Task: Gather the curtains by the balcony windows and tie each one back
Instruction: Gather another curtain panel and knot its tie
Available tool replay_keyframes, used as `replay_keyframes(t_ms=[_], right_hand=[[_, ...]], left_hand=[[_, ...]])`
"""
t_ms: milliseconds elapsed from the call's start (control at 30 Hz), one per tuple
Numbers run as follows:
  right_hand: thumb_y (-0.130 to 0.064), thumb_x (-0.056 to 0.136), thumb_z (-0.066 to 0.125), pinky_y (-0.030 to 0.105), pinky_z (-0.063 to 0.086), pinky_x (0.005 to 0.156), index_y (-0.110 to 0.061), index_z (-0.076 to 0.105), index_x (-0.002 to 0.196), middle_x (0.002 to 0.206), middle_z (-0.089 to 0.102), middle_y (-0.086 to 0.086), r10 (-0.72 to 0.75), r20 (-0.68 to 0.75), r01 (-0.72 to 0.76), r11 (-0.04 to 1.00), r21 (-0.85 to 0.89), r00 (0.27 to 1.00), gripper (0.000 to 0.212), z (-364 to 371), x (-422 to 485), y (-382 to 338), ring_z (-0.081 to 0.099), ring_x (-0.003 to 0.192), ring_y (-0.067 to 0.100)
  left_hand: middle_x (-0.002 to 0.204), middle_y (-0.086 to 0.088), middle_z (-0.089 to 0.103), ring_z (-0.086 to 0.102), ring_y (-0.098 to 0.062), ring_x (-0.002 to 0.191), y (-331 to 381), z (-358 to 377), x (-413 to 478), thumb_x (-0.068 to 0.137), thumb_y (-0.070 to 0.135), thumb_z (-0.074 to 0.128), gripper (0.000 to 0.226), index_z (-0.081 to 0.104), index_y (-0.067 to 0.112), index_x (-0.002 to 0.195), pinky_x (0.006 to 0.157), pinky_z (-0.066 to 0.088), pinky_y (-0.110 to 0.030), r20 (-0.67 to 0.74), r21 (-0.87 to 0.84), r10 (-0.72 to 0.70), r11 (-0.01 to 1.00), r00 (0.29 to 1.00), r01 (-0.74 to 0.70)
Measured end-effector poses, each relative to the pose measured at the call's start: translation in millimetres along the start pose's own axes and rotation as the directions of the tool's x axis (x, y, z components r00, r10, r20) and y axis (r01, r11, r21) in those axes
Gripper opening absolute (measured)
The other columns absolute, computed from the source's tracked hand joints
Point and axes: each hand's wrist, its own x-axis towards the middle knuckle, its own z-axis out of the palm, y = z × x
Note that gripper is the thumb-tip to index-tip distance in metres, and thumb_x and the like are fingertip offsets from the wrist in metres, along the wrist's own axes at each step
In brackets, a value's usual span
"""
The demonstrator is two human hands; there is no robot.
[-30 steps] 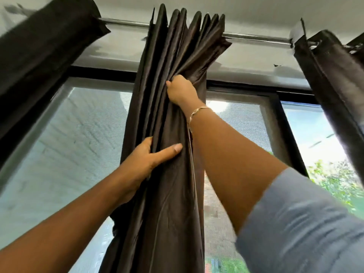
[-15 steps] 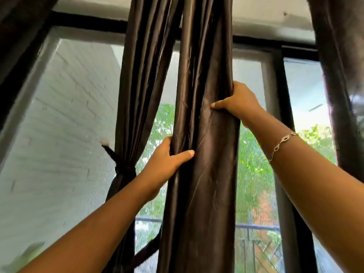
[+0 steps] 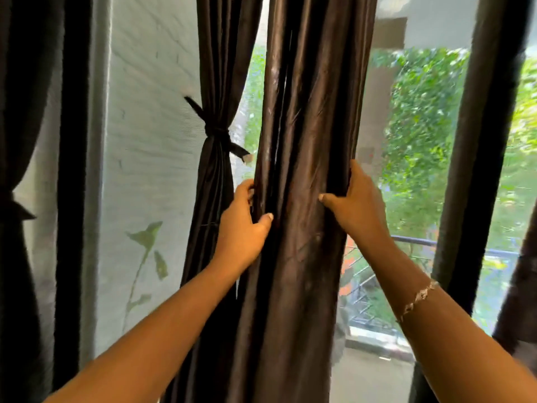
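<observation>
The balcony window (image 3: 421, 141) filled the far view, with green leaves and a dark railing (image 3: 412, 242) beyond it on the right and a white brick wall (image 3: 151, 112) beyond it on the left. A dark, glossy curtain (image 3: 305, 112) hung down the middle, nearest the person, loose and untied. Just to its left a second curtain (image 3: 215, 68) was already cinched at its waist by a knotted dark tie (image 3: 216, 132), ends sticking out, so that pane was uncovered. At the far left edge another dark drape (image 3: 23, 112) also looked pinched in, though it was too blurred to be sure.

Both hands clasped the middle curtain at the same height, one on each edge. The left hand (image 3: 241, 228) had its fingers curled behind the left folds and its thumb pressed across the front. The right hand (image 3: 354, 207) wrapped the right edge the same way. Squeezing from both sides probably served to bunch the pleats into one narrow column, ready for binding. No tie for this curtain was visible, so tying looked undone. A thin bracelet (image 3: 418, 298) sat on the right wrist.
</observation>
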Motion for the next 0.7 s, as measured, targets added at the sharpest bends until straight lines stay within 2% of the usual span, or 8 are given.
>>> replay_keyframes(t_ms=[100, 233, 300, 400, 500, 600, 667, 700], right_hand=[[-0.012, 0.079, 0.063, 0.037, 0.044, 0.075, -0.014, 0.048, 0.124, 0.113, 0.063, 0.014, 0.026, -0.014, -0.027, 0.997, -0.077, 1.0, 0.048, 5.7, -34.6, 20.9, 0.059, 0.103, 0.034], [-0.012, 0.083, 0.059, 0.04, 0.047, 0.079, -0.017, 0.042, 0.131, 0.119, 0.056, 0.011, 0.069, 0.015, -0.066, 0.987, -0.146, 0.997, 0.05, 12.9, -75.5, 41.6, 0.058, 0.104, 0.033], [-0.01, 0.083, 0.057, 0.042, 0.047, 0.082, -0.017, 0.04, 0.134, 0.121, 0.054, 0.01, 0.082, 0.024, -0.077, 0.985, -0.156, 0.996, 0.054, 13.0, -92.2, 49.6, 0.058, 0.103, 0.034], [-0.006, 0.082, 0.055, 0.032, 0.039, 0.063, -0.017, 0.036, 0.137, 0.117, 0.05, 0.011, 0.086, -0.011, -0.086, 0.968, -0.235, 0.996, 0.059, 19.6, -105.2, 59.5, 0.059, 0.095, 0.035], [-0.019, 0.09, 0.048, 0.03, 0.034, 0.061, -0.027, 0.016, 0.147, 0.116, 0.043, 0.005, 0.04, 0.032, -0.025, 0.929, -0.37, 0.999, 0.066, 21.5, -121.8, 61.3, 0.056, 0.096, 0.029], [-0.025, 0.091, 0.046, 0.032, 0.044, 0.072, -0.031, 0.013, 0.148, 0.122, 0.04, 0.003, -0.086, 0.246, 0.131, 0.977, -0.17, 0.965, 0.066, 26.7, -142.7, 60.5, 0.051, 0.108, 0.025], [-0.02, 0.085, 0.051, 0.035, 0.05, 0.079, -0.02, 0.03, 0.143, 0.12, 0.046, 0.006, -0.173, 0.314, 0.161, 0.985, 0.064, 0.933, 0.062, 23.9, -148.6, 63.2, 0.053, 0.108, 0.025], [-0.019, 0.083, 0.053, 0.033, 0.049, 0.078, -0.016, 0.04, 0.137, 0.113, 0.05, 0.005, -0.203, 0.28, 0.169, 0.975, 0.142, 0.938, 0.056, 20.7, -148.6, 66.3, 0.056, 0.101, 0.023]], left_hand=[[0.138, -0.004, 0.048, 0.046, -0.016, 0.126, -12.1, 5.9, -30.7, 0.083, -0.001, 0.059, 0.06, 0.036, 0.01, 0.138, 0.107, 0.039, -0.04, -0.071, 0.064, -0.01, 0.998, 0.997, 0.015], [0.139, -0.004, 0.048, 0.045, -0.016, 0.129, -16.7, 22.9, -71.6, 0.085, 0.002, 0.058, 0.054, 0.041, 0.011, 0.136, 0.111, 0.034, -0.033, -0.117, 0.09, 0.021, 0.996, 0.993, -0.01], [0.141, -0.003, 0.045, 0.04, -0.015, 0.133, -12.9, 35.7, -88.3, 0.086, 0.0, 0.056, 0.052, 0.042, 0.01, 0.135, 0.112, 0.03, -0.027, -0.102, 0.118, 0.084, 0.99, 0.991, -0.072], [0.143, 0.004, 0.04, 0.034, -0.009, 0.135, -10.9, 51.2, -100.4, 0.088, 0.0, 0.053, 0.05, 0.041, 0.01, 0.135, 0.109, 0.022, -0.008, -0.041, 0.168, 0.175, 0.972, 0.984, -0.165], [0.143, 0.005, 0.042, 0.036, -0.005, 0.133, -3.3, 66.6, -107.3, 0.093, 0.014, 0.052, 0.045, 0.041, 0.012, 0.137, 0.106, 0.024, -0.005, 0.038, 0.113, 0.151, 0.982, 0.988, -0.155], [0.139, -0.002, 0.048, 0.044, -0.009, 0.129, -0.1, 77.0, -107.4, 0.092, 0.026, 0.052, 0.05, 0.04, 0.011, 0.138, 0.106, 0.032, -0.017, 0.065, 0.049, 0.056, 0.997, 0.996, -0.059], [0.136, -0.006, 0.051, 0.047, -0.013, 0.126, -2.8, 77.2, -103.1, 0.09, 0.032, 0.053, 0.055, 0.039, 0.01, 0.138, 0.106, 0.036, -0.027, 0.044, 0.023, -0.025, 0.999, 0.999, 0.024], [0.135, -0.007, 0.052, 0.048, -0.015, 0.126, -5.3, 75.0, -100.2, 0.089, 0.033, 0.055, 0.057, 0.039, 0.01, 0.138, 0.106, 0.037, -0.031, 0.031, 0.016, -0.055, 0.998, 0.998, 0.054]])
